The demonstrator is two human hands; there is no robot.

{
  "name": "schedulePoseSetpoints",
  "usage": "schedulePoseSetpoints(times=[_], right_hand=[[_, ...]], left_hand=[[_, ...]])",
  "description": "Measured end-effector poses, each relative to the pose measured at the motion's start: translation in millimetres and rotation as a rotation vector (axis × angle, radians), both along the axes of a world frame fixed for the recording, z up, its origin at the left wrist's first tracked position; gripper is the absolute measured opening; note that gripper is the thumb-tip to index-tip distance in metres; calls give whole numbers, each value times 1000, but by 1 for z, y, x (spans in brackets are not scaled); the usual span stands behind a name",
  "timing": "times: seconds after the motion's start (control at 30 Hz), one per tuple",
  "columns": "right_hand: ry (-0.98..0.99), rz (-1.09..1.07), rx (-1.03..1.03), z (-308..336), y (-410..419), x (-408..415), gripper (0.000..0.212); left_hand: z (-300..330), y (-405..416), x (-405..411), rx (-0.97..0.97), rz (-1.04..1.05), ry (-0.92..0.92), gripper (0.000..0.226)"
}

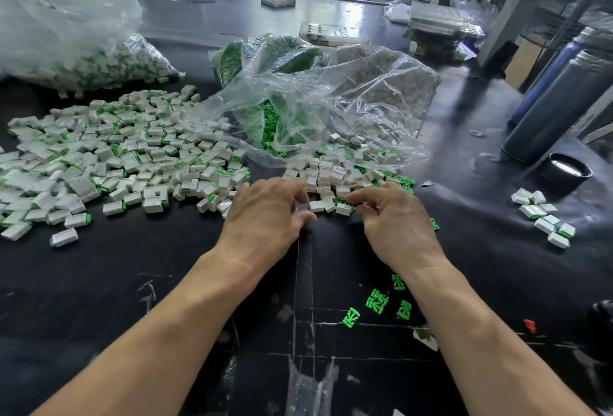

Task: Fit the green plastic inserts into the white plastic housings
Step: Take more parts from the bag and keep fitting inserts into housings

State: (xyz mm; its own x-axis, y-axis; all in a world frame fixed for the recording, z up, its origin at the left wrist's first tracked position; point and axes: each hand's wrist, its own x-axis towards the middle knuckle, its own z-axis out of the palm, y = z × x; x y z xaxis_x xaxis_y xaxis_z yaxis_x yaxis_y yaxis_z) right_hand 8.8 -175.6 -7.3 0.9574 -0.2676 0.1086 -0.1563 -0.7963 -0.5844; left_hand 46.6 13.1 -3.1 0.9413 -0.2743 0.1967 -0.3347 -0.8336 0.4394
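Observation:
My left hand (268, 213) rests on the black table, thumb and fingers pinched on a white housing (301, 207) at its fingertips. My right hand (394, 220) hovers beside it with fingers curled over the near edge of a heap of empty white housings (328, 173) mixed with green inserts (403, 181). What the right fingers hold is hidden. Several loose green inserts (376, 301) lie between my forearms. A wide spread of housings with green inserts fitted (126, 157) covers the table to the left.
A clear bag of green inserts (275, 124) lies open behind the heap. Another bag of white parts (76, 51) sits far left. A small cluster of housings (544, 216) lies at right, near dark cylinders (557, 107) and a black lid (565, 172).

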Motion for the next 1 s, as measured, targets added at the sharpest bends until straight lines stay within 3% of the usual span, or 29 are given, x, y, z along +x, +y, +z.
schedulePoseSetpoints(times=[0.2, 0.53, 0.63, 0.77, 0.83, 1.0], right_hand=[[24, -22, -97, 3, 1, 1, 6], [50, -19, -118, 8, 2, -2, 9], [67, -11, -148, 9, 1, -2, 6], [27, -1, -124, 7, 0, -3, 3], [-65, -4, 11, 4, -1, -4, 5], [-229, 9, 724, 7, 5, -5, 18]], left_hand=[[6, 7, -1, -18, 23, 114, 12], [4, 6, -2, -42, 3, 172, 9], [4, 6, -3, -188, 8, 208, 13], [9, 3, -5, -534, -39, 301, 19], [11, 2, -6, -692, -59, 323, 17], [11, -1, -6, -955, -126, 390, 21]])
